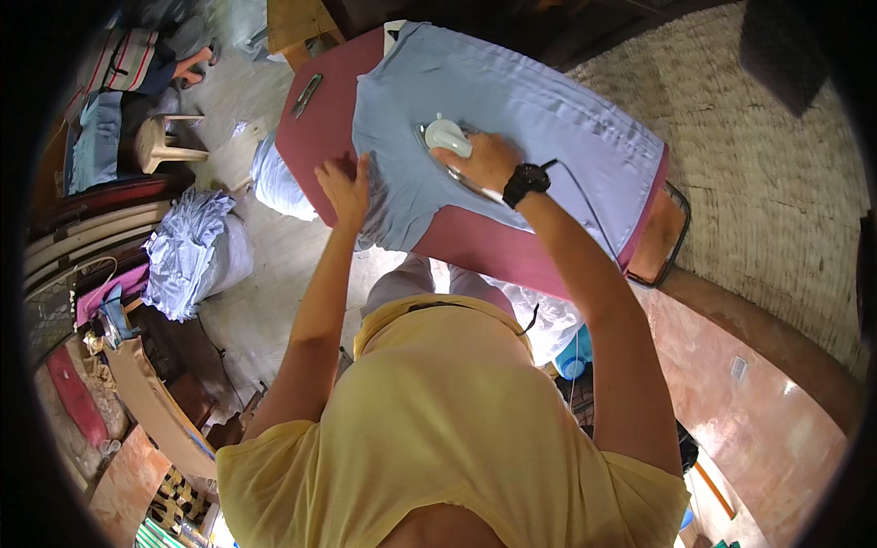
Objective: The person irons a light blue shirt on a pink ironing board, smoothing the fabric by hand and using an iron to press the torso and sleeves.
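Note:
A light blue shirt (557,105) is spread over a maroon-covered ironing board (320,128), with part of it hanging down the near side. My right hand (489,164) is wrapped round the handle of a white clothes iron (448,135), whose base rests on the shirt's middle. The cord runs past my wrist toward the board's right end. At the shirt's left edge my left hand (344,194) lies low over the board, thumb and fingers apart, holding nothing. A small metal tool, perhaps thread snips (307,96), lies near the board's far left corner.
Bundled light blue garments (196,251) stand on the floor at left, with another pale bundle (281,183) beside the board. A beige plastic stool (169,142) is farther back, near another person's feet (194,68). A metal frame (681,228) edges the board's right end.

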Available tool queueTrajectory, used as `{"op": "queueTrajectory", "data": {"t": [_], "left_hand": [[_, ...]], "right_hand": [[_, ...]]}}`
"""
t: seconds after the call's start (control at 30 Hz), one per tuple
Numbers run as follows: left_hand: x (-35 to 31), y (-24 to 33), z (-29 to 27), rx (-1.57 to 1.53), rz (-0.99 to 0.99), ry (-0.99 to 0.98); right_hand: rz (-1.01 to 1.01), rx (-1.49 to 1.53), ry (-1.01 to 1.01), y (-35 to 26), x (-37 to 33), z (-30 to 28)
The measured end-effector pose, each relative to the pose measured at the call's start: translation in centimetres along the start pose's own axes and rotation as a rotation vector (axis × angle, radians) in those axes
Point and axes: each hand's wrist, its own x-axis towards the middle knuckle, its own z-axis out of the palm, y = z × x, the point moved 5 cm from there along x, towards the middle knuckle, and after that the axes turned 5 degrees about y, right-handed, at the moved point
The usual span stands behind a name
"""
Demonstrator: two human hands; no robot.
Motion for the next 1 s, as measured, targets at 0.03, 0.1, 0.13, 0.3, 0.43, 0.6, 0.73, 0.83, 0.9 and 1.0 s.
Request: {"op": "queueTrajectory", "data": {"t": [0.03, 0.1, 0.13, 0.3, 0.43, 0.6, 0.73, 0.83, 0.9, 1.0], "left_hand": [[2.3, -1.5, 0.5, 0.119, -0.065, -0.028], [3.1, -3.1, 1.0, 0.149, -0.002, -0.141], [3.3, -3.1, 1.8, 0.152, 0.036, -0.202], [1.6, -4.8, 1.4, -0.203, -0.193, -0.082], [3.1, -4.0, 1.6, -0.032, -0.106, 0.009], [7.2, -3.9, 4.8, 0.075, 0.009, -0.043], [9.0, -2.9, 6.3, 0.267, 0.115, -0.123], [9.7, -5.2, 7.1, 0.127, 0.097, -0.174], [10.2, -6.9, 7.3, -0.023, 0.025, -0.200], [9.7, -7.9, 7.5, -0.183, -0.092, -0.184]], "right_hand": [[-0.040, -0.009, 0.001, -0.4, 1.0, 0.0], [-0.100, -0.018, -0.012, -1.0, 3.0, 0.7], [-0.116, -0.026, -0.012, -1.6, 4.0, 1.1], [-0.126, -0.035, -0.005, -5.3, 8.5, 5.0], [-0.138, -0.148, 0.017, -5.2, 7.7, 3.7], [-0.161, -0.416, -0.121, 3.6, 4.0, -0.6], [-0.096, -0.688, -0.059, 15.0, -3.0, -8.9], [0.223, -0.481, 0.037, 20.4, -7.9, -13.9], [0.165, -0.516, 0.160, 23.1, -7.8, -13.5], [-0.090, -0.631, 0.087, 20.0, -4.7, -10.4]]}}
